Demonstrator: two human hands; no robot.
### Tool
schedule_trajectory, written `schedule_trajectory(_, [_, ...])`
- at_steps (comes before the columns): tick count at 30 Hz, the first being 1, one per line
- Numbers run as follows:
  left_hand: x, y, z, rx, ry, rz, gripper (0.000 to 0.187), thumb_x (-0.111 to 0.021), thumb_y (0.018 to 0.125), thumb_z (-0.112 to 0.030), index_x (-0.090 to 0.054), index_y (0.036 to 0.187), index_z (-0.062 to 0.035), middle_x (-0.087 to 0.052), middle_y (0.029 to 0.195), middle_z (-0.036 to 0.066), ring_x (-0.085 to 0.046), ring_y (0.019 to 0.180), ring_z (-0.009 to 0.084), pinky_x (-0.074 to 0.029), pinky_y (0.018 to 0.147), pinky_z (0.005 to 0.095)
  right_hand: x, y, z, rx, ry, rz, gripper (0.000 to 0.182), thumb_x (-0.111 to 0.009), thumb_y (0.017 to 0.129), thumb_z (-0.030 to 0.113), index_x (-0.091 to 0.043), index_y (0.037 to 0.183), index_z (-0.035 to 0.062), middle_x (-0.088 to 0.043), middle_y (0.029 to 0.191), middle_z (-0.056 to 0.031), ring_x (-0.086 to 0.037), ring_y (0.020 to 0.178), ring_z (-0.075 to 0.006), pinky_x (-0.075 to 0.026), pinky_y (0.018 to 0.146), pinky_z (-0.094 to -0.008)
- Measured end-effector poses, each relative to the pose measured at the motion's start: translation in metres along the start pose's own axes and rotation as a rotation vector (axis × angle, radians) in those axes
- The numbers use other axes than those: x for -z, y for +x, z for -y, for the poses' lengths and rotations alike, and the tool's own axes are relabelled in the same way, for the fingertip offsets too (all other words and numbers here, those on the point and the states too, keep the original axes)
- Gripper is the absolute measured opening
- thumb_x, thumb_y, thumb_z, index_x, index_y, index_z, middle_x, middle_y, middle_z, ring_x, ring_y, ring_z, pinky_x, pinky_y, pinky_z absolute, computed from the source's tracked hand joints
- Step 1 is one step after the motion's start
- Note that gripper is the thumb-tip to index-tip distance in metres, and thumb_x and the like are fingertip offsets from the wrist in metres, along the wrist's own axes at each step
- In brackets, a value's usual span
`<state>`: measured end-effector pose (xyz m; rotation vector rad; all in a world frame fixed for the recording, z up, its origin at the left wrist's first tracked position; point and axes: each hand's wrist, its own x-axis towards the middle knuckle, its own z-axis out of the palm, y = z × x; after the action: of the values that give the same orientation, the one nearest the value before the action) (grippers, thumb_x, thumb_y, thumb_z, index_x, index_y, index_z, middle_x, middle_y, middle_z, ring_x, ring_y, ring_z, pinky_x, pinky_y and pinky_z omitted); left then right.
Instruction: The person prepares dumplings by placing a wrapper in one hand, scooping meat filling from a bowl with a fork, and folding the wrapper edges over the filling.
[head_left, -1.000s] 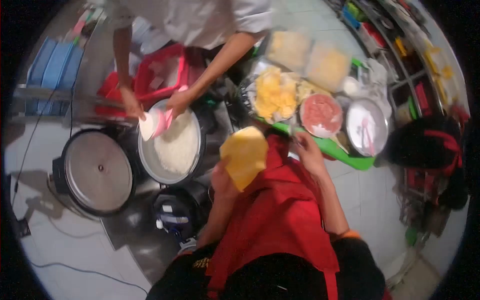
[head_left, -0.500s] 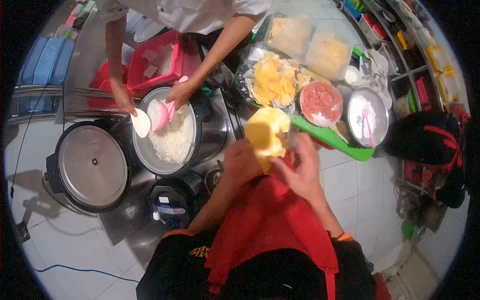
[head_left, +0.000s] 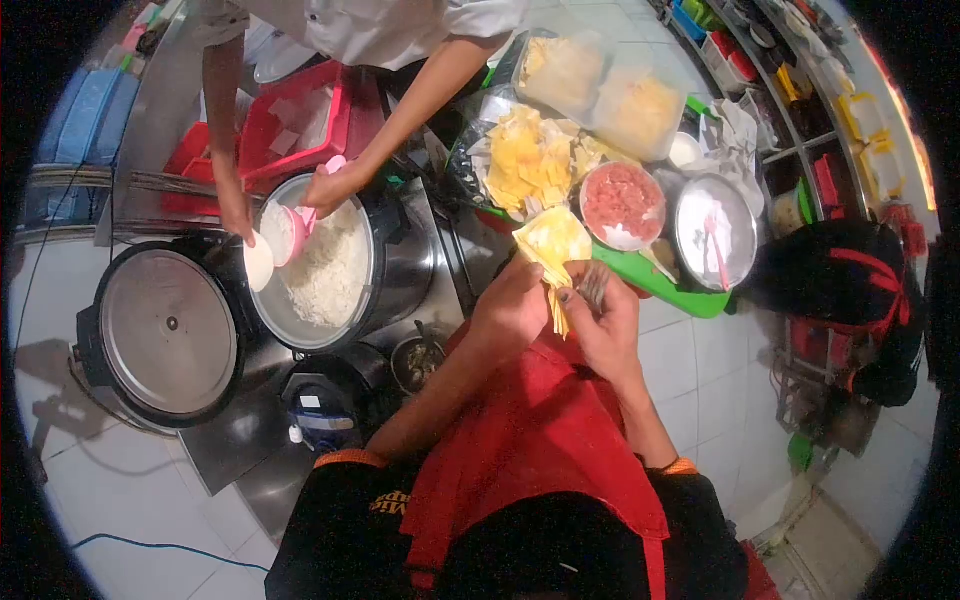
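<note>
Between my hands a yellow wonton wrapper (head_left: 552,240) is gathered at its lower part, with the upper part spread out. My left hand (head_left: 512,308) is closed, its thumb and fingers pinching the wrapper's left side. My right hand (head_left: 608,318) is closed at the right side of the gathered wrapper. A shiny metal utensil (head_left: 593,284) shows in the right fingers, its end partly hidden. Just beyond my hands lies a pile of yellow wrappers (head_left: 528,160). To its right stands a bowl of pink minced meat (head_left: 622,200).
A metal bowl of white powder (head_left: 735,215) with a pink spoon stands on the right, near a green tray (head_left: 690,295). At left, a co-worker's hands (head_left: 335,188) scoop rice from a cooker (head_left: 375,255) with a pink cup and a white paddle. Plastic containers (head_left: 640,105) stand behind.
The wrapper, flatter before, is now gathered and pinched at its lower part between my hands. My left hand has moved slightly right and up. The view has shifted a little.
</note>
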<state>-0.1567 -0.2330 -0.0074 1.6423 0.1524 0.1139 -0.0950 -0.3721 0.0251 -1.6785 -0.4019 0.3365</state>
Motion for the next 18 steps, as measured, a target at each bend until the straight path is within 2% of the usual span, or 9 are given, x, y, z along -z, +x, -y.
schedule_trajectory(3, [-0.003, 0.002, 0.000, -0.031, 0.049, 0.003, 0.042, -0.040, 0.101, -0.018, -0.037, 0.137, 0.0036, -0.050, 0.130, 0.014, -0.046, 0.124, 0.0240, -0.033, 0.109, 0.0353, -0.001, -0.002, -0.003, 0.011, 0.072, -0.015, 0.015, -0.065, 0.085, 0.004, -0.062, 0.098, -0.0025, -0.056, 0.076, -0.0085, -0.050, 0.064, -0.0127, -0.041, 0.059, -0.0268])
schedule_trajectory(5, [-0.006, 0.009, 0.001, 0.334, -1.177, -0.028, 0.044, -0.045, 0.099, -0.022, -0.041, 0.134, 0.0040, -0.055, 0.126, 0.015, -0.054, 0.117, 0.0266, -0.041, 0.103, 0.0384, 0.003, -0.003, 0.013, -0.017, -0.054, 0.063, 0.015, -0.065, 0.084, 0.003, -0.064, 0.098, -0.0022, -0.057, 0.076, -0.0083, -0.052, 0.064, -0.0125, -0.042, 0.059, -0.0269])
schedule_trajectory(8, [0.000, 0.006, -0.008, 0.470, -1.230, 0.022, 0.048, -0.055, 0.094, -0.025, -0.044, 0.134, 0.0004, -0.058, 0.124, 0.017, -0.061, 0.109, 0.0315, -0.050, 0.096, 0.0419, 0.007, -0.003, 0.026, 0.126, -0.111, 0.116, 0.015, -0.065, 0.084, 0.002, -0.066, 0.099, -0.0018, -0.058, 0.077, -0.0087, -0.053, 0.063, -0.0122, -0.043, 0.058, -0.0269])
schedule_trajectory(9, [0.000, 0.004, -0.003, 0.477, -1.214, -0.016, 0.049, -0.056, 0.093, -0.023, -0.044, 0.134, 0.0004, -0.057, 0.126, 0.018, -0.060, 0.111, 0.0320, -0.049, 0.098, 0.0438, 0.009, -0.003, 0.027, 0.127, -0.109, 0.113, 0.015, -0.065, 0.084, 0.002, -0.066, 0.099, -0.0018, -0.058, 0.077, -0.0087, -0.053, 0.063, -0.0122, -0.043, 0.058, -0.0269])
schedule_trajectory(12, [-0.001, 0.000, 0.006, 0.562, -1.157, -0.152, 0.052, -0.058, 0.091, -0.022, -0.043, 0.135, 0.0009, -0.056, 0.129, 0.018, -0.059, 0.113, 0.0332, -0.048, 0.099, 0.0463, 0.018, 0.000, 0.024, -0.099, 0.234, -0.198, 0.013, -0.066, 0.087, 0.006, -0.064, 0.099, -0.0003, -0.061, 0.076, -0.0012, -0.051, 0.064, -0.0067, -0.042, 0.057, -0.0241])
schedule_trajectory(14, [0.010, -0.007, 0.014, 0.597, -1.165, -0.099, 0.054, -0.060, 0.089, -0.020, -0.042, 0.135, 0.0017, -0.056, 0.129, 0.018, -0.059, 0.114, 0.0349, -0.048, 0.100, 0.0483, 0.032, 0.009, 0.007, -0.134, 0.227, -0.192, 0.013, -0.065, 0.089, 0.009, -0.063, 0.098, -0.0007, -0.062, 0.078, 0.0021, -0.052, 0.066, -0.0041, -0.043, 0.059, -0.0224])
schedule_trajectory(16, [0.013, -0.013, 0.031, 0.589, -1.173, -0.090, 0.058, -0.060, 0.088, -0.017, -0.039, 0.139, 0.0009, -0.053, 0.133, 0.018, -0.056, 0.118, 0.0349, -0.046, 0.101, 0.0494, 0.039, 0.011, 0.003, -0.194, 0.031, -0.068, 0.014, -0.065, 0.090, 0.010, -0.062, 0.097, -0.0016, -0.062, 0.079, 0.0021, -0.053, 0.067, -0.0039, -0.044, 0.061, -0.0216])
schedule_trajectory(17, [0.013, -0.016, 0.029, 0.594, -1.170, -0.085, 0.058, -0.060, 0.088, -0.017, -0.039, 0.139, 0.0009, -0.053, 0.133, 0.018, -0.056, 0.118, 0.0349, -0.046, 0.101, 0.0494, 0.032, 0.009, 0.002, -0.217, 0.248, -0.055, 0.015, -0.067, 0.090, 0.012, -0.063, 0.096, -0.0005, -0.061, 0.077, 0.0023, -0.052, 0.068, -0.0039, -0.043, 0.062, -0.0214])
schedule_trajectory(18, [0.013, -0.021, 0.026, 0.446, -1.231, -0.004, 0.061, -0.060, 0.087, -0.015, -0.036, 0.142, -0.0006, -0.050, 0.136, 0.018, -0.054, 0.121, 0.0346, -0.045, 0.102, 0.0494, 0.030, 0.007, 0.000, -0.221, 0.251, -0.061, 0.015, -0.067, 0.090, 0.012, -0.063, 0.096, -0.0005, -0.061, 0.077, 0.0023, -0.052, 0.068, -0.0039, -0.043, 0.062, -0.0214])
